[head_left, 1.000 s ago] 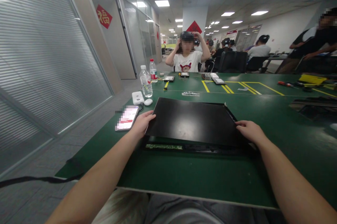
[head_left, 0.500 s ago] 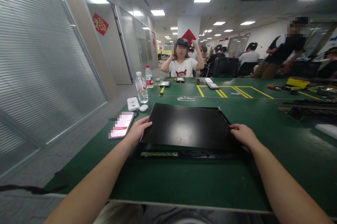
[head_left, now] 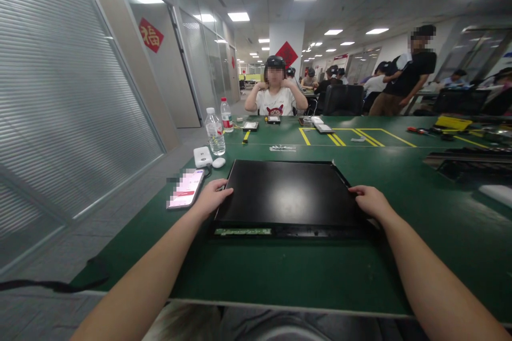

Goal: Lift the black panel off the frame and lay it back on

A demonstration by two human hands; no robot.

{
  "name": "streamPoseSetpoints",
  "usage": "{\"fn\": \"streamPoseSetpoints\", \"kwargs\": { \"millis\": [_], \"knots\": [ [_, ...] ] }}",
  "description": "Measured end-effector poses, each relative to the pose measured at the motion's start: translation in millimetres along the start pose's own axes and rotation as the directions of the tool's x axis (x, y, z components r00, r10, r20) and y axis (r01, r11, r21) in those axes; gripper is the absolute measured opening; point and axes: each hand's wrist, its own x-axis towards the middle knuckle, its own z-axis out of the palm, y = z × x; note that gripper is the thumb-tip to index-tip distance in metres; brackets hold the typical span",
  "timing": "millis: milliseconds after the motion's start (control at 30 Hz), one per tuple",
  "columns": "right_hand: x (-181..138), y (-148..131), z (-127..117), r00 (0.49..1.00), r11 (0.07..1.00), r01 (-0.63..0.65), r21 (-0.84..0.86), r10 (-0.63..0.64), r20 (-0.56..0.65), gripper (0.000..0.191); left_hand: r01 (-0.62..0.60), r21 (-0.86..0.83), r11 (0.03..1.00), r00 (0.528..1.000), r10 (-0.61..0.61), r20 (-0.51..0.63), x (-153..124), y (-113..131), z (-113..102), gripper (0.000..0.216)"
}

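A black flat display panel [head_left: 280,194] lies nearly level in a shallow black frame [head_left: 320,232] on the green table. Along the frame's front left runs a strip of green circuit board [head_left: 243,231]. My left hand [head_left: 214,196] grips the panel's left edge, thumb on top and the other fingers partly hidden. On the opposite side my right hand [head_left: 371,202] pinches the right edge, its fingers bent against the frame's rim. Whether the panel rests fully on the frame, I cannot tell.
Left of the panel are a phone [head_left: 186,189], a white power bank [head_left: 202,157], a white oval case [head_left: 218,163] and water bottles [head_left: 216,135]. Dark metal parts [head_left: 468,165] lie at the right. Across the table sits a person [head_left: 276,95]; another person [head_left: 408,74] stands farther right.
The display panel has come down, its near edge now close to the frame and circuit board. Both hands keep their hold. The seated person's hands dropped; the standing person moved left.
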Motion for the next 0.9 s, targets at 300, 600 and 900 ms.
{"fn": "streamPoseSetpoints", "kwargs": {
  "millis": [300,600,900],
  "knots": [
    [5,5,3,1.0,0.999,-0.007,0.037,0.007,0.01,0.057,-0.069,0.192,0.979,0.997,0.073,-0.011,10,-17,-1,0.028],
    [11,11,3,1.0,0.997,0.001,0.073,-0.003,0.03,0.059,-0.04,0.237,0.971,0.999,0.041,-0.001,11,-23,0,0.03],
    [13,12,3,1.0,0.995,-0.007,0.097,0.005,0.029,0.056,-0.053,0.261,0.964,0.999,0.05,0.018,14,-27,0,0.036]
  ]
}}
